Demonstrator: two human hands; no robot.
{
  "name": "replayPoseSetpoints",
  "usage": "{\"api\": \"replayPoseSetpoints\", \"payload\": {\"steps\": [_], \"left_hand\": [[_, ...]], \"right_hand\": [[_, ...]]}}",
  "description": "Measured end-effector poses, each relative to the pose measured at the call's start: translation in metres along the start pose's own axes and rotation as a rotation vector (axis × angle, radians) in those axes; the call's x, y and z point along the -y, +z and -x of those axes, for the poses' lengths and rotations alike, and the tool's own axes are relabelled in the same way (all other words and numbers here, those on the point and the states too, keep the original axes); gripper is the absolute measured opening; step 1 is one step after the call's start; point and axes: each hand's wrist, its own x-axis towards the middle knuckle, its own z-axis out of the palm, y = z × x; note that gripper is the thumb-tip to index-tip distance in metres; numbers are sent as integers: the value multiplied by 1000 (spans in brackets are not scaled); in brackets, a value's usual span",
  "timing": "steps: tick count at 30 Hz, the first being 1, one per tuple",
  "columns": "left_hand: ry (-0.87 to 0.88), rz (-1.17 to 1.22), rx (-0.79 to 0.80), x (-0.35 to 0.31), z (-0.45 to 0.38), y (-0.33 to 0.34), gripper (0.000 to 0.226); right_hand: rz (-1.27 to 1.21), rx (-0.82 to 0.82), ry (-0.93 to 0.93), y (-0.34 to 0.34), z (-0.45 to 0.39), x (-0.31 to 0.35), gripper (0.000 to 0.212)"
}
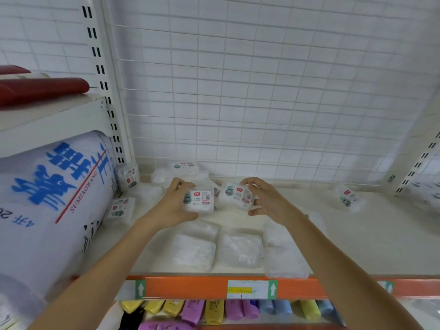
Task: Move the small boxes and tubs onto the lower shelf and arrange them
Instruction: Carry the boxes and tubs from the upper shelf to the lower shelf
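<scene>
Now the left hand (177,206) is gripping one tub (198,201), the right hand (266,198) is pinching another tub (235,195), both held above the shelf (357,234); best lowering them level, labels forward, side by side.

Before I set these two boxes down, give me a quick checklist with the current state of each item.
1. Left hand grips left clear box: ok.
2. Right hand grips right clear box: ok.
3. The two held boxes apart from each other: cannot tell; their edges look very close.
4. Bare shelf surface free to the right: ok.
5. White packs lie below the hands, so no drop straight down: not ok.
6. Stray box at far right still unarranged: not ok.
</scene>
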Motion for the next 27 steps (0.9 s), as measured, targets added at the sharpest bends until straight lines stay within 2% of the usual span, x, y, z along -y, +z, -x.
{"api": "replayPoseSetpoints", "payload": {"steps": [4,8,10,12,14,16,20,27], "left_hand": [[9,6,-29,-2,3,3,70],[19,29,-67,-7,5,0,71],[19,33,-77,-6,7,-1,70],[11,27,-84,-3,10,-2,71],[6,20,-80,2,12,-2,72],[4,18,-72,7,13,-1,74],[12,26,-81,12,13,-1,73],[87,9,-146,-8,14,-10,72]], "right_hand": [[69,-70,10,9,2,-3,27],[75,-125,-13,18,4,-7,26],[22,-119,-20,21,2,-10,19],[-53,-43,-12,21,3,-12,14],[-35,50,9,19,5,-13,45],[137,60,-12,22,6,-13,65],[618,-115,-221,21,8,-10,66],[840,-239,-452,-18,43,-6,64]]}}
